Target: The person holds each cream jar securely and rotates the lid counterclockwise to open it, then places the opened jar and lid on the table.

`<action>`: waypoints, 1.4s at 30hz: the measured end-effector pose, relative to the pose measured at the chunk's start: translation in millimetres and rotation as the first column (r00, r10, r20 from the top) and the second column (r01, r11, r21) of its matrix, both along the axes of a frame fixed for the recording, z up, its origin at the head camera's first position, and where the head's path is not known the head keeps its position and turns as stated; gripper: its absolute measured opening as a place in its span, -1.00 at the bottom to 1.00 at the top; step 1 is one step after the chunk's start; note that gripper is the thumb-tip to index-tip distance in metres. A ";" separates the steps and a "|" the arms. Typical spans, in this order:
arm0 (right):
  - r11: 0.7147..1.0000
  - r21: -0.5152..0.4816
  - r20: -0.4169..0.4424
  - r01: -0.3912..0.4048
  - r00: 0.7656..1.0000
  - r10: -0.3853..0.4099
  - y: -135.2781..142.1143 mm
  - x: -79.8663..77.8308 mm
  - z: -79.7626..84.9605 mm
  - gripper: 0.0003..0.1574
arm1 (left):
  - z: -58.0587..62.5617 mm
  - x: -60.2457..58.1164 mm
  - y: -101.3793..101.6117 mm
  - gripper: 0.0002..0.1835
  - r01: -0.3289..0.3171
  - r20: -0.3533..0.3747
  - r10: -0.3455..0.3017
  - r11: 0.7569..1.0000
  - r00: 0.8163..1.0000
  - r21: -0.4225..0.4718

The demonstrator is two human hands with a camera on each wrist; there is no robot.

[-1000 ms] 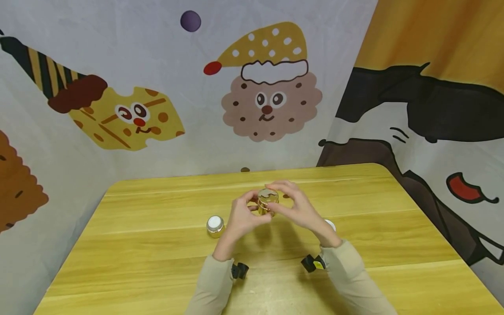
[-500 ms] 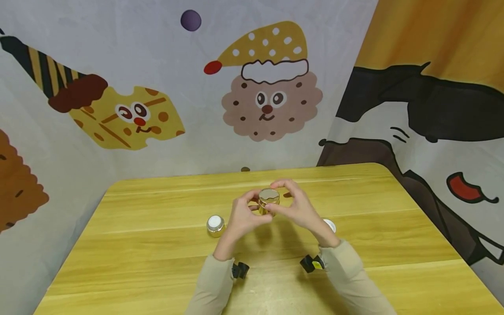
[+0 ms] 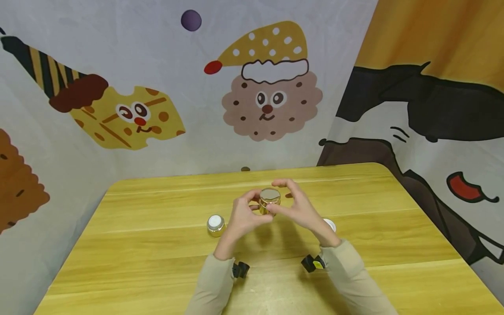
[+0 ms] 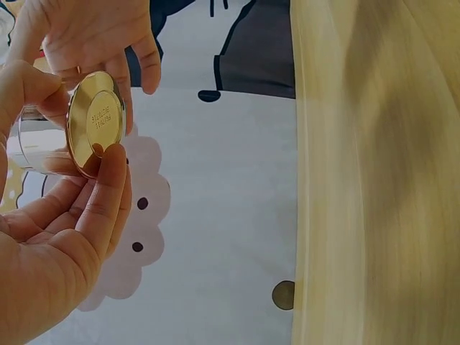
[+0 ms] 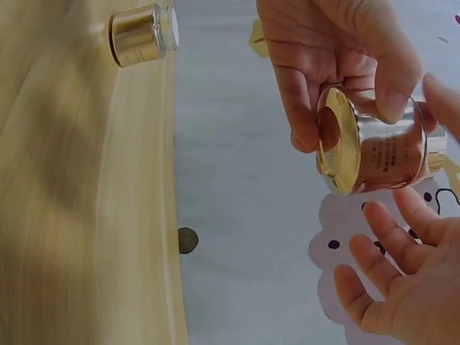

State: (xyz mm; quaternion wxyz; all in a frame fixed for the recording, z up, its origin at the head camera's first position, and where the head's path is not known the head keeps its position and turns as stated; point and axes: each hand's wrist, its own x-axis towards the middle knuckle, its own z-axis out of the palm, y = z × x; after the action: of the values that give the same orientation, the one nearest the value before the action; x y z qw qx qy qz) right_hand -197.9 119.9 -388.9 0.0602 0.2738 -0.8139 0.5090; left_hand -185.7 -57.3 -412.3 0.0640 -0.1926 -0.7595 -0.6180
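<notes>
My left hand [image 3: 242, 216] holds a shiny gold cosmetic jar [image 3: 270, 202] above the middle of the table, fingers and thumb round its sides. The jar is tipped; its gold base [image 4: 104, 128] with stamped digits shows in the left wrist view. Small print runs along its side in the right wrist view, with a gold lid [image 5: 435, 151] at the far end. My right hand [image 3: 297, 210] stands beside the lid, its thumb right at the lid's side and its index finger lifted off the rim. Its other fingers [image 5: 384, 251] are spread, away from the jar.
A second gold jar [image 3: 215, 226] with a white top stands on the wooden table [image 3: 149, 245], left of my left wrist. A white round piece [image 3: 330, 224] lies partly hidden behind my right wrist. A cloth with cartoon prints [image 3: 204, 153] rises behind the table.
My right fingers have opened away from the lid's rim, the index finger lifting off to the right. The jar has shifted slightly right, still in my left hand.
</notes>
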 end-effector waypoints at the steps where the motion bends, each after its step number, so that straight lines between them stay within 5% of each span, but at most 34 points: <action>1: 1.000 -0.007 0.003 0.010 1.000 -0.010 -0.4 -0.3 -0.5 -0.35 | 0.0 0.0 0.1 -0.52 0.002 -0.003 -0.002 1.000 1.000 0.000; 19: 0.988 -0.003 -0.055 -0.155 0.986 0.155 7.4 -6.2 -1.0 -0.44 | -0.3 0.3 -1.4 -0.51 0.026 0.021 -0.027 1.000 0.999 0.005; 28: 0.999 -0.015 -0.026 -0.035 0.999 0.035 0.4 -5.3 -3.8 -0.39 | -0.7 0.5 -1.0 -0.54 0.020 -0.001 -0.020 1.000 1.000 0.007; 37: 0.994 -0.001 -0.052 -0.113 0.992 0.113 6.3 -3.3 -2.6 -0.37 | -1.3 1.6 -0.6 -0.51 0.020 0.030 -0.021 1.000 0.999 0.008; 42: 0.998 0.015 -0.045 -0.069 0.997 0.070 4.0 -4.7 -0.7 -0.34 | -0.1 -0.5 -0.7 -0.50 0.025 0.022 -0.025 1.000 0.999 0.013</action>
State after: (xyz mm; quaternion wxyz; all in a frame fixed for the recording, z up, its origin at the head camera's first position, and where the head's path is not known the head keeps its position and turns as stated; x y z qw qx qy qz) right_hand -202.6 124.0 -389.6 0.0593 0.3138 -0.8056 0.4990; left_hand -186.2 -58.0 -412.4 0.0490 -0.1948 -0.7539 -0.6256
